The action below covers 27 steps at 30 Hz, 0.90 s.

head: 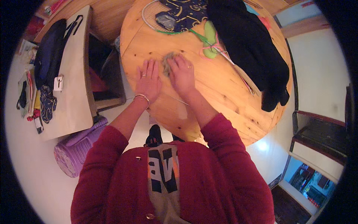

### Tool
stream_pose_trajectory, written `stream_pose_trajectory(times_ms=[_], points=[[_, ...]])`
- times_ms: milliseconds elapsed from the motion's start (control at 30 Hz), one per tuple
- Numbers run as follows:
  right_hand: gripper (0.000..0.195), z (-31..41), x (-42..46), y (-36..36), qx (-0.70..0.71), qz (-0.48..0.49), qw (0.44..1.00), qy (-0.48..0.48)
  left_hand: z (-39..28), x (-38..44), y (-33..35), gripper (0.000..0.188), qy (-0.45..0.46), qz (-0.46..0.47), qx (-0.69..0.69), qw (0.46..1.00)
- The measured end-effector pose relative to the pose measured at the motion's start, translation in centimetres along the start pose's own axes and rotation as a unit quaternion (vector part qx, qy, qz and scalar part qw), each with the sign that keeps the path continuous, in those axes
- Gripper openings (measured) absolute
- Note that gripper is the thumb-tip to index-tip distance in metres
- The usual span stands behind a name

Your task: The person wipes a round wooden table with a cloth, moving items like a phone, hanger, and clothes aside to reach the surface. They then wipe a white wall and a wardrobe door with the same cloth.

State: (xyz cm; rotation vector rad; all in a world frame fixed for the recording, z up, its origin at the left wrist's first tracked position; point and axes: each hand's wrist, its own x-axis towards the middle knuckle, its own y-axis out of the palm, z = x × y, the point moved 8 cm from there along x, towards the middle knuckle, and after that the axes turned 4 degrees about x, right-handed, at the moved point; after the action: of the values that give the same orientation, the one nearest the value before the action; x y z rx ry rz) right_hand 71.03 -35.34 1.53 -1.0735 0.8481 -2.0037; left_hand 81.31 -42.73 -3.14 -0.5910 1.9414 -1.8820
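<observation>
My right hand (181, 73) grips a crumpled grey-green cloth (167, 63) and presses it against the round wooden table (218, 86). To its left, my left hand (148, 81) lies palm down on the tabletop near the rim, fingers spread a little, holding nothing. It wears a ring and a wrist bracelet. Part of the cloth is hidden beneath my right fingers. A shiny patch (183, 113) shows on the wood near my right forearm.
Across the table's right side lies a black garment (243, 42). Beside it are a badminton racket (148, 16), a dark patterned cloth (184, 14) and a green slipper-shaped item (209, 36). A cabinet (74, 84) holding clothes stands left, a purple plastic stool (75, 151) below it.
</observation>
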Motion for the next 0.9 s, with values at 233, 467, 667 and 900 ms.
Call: stream_pose_trajectory(times_ms=[233,467,667,900], points=[[0.050,-4.4,-17.7,-9.7,-0.071,0.036,0.991,0.108,-0.5,-0.1,-0.8,0.061,0.004,0.015,0.025,1.000],[0.040,-13.8,-25.6,-20.2,-0.212,-0.094,0.918,0.322,-0.8,0.2,-0.4,0.060,0.000,0.004,0.053,0.999],[0.035,2.9,-17.6,-6.3,-0.023,0.035,0.994,0.102,-6.6,1.5,-0.3,0.060,0.100,-0.008,0.071,0.992],[0.041,-8.7,-28.2,-16.5,-0.141,-0.079,0.947,0.279,-15.9,1.9,-1.6,0.061,0.238,-0.005,-0.026,0.971]])
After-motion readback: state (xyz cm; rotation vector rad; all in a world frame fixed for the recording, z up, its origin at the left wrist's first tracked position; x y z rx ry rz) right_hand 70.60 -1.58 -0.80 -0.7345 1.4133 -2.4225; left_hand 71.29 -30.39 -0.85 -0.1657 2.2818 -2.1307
